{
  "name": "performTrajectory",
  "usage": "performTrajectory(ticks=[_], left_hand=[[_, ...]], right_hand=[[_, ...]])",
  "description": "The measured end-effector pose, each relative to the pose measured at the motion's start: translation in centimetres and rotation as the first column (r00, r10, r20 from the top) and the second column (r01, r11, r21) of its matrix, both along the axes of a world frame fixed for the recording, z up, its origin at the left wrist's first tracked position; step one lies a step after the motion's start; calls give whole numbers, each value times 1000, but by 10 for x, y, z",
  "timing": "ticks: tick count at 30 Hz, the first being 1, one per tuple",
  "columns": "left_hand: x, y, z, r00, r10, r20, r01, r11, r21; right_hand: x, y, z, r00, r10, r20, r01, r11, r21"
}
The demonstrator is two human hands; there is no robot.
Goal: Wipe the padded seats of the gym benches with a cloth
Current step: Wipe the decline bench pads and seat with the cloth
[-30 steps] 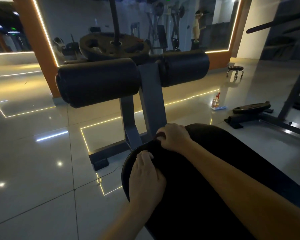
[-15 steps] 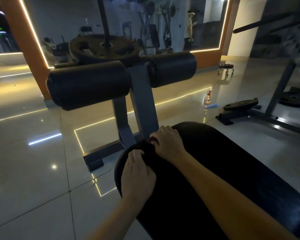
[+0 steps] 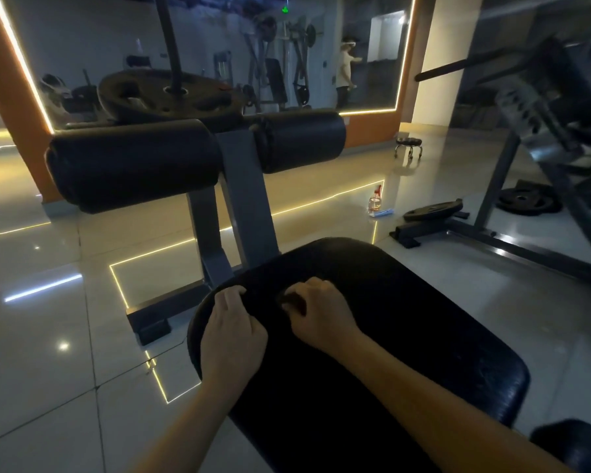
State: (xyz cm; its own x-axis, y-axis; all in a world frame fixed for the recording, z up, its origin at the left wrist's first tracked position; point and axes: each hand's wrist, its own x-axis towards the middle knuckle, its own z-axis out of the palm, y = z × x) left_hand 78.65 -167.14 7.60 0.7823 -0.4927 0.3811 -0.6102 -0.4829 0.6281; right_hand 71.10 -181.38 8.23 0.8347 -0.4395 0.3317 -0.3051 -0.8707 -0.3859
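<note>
A black padded bench seat (image 3: 406, 329) fills the lower middle of the head view. A dark cloth (image 3: 268, 295) lies bunched on its far end, hard to tell apart from the black padding. My left hand (image 3: 231, 331) lies on the cloth's left part with its fingertips curled into the folds. My right hand (image 3: 316, 310) grips the cloth's right part with bent fingers. Both forearms reach in from the bottom edge.
Two black roller pads (image 3: 130, 165) on a grey post (image 3: 244, 199) stand just beyond the seat, a weight plate (image 3: 171, 93) behind them. A spray bottle (image 3: 375, 201) stands on the shiny tiled floor. A rack frame (image 3: 498, 186) and plates (image 3: 526, 199) are at right.
Both hands have slid toward me along the seat with the cloth, and the right hand has moved to the right, away from the left. The camera has tilted slightly.
</note>
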Motion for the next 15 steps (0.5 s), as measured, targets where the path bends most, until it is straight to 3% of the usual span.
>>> performTrajectory(ticks=[3,7,12,15], left_hand=[[1,1,1,1000,7,-8,-7,1000,13],[-2,0,2,1000,-5,-25,6,1000,5],[-4,2,3,997,-54,-57,53,998,-21],[-1,2,3,997,-61,-42,59,997,-50]], right_hand=[[-17,20,0,991,129,-44,-130,991,-36],[-17,-1,-1,996,77,35,-70,984,-166],[-32,-106,-1,941,-330,79,339,930,-144],[-37,-120,-2,929,-368,51,371,925,-85]])
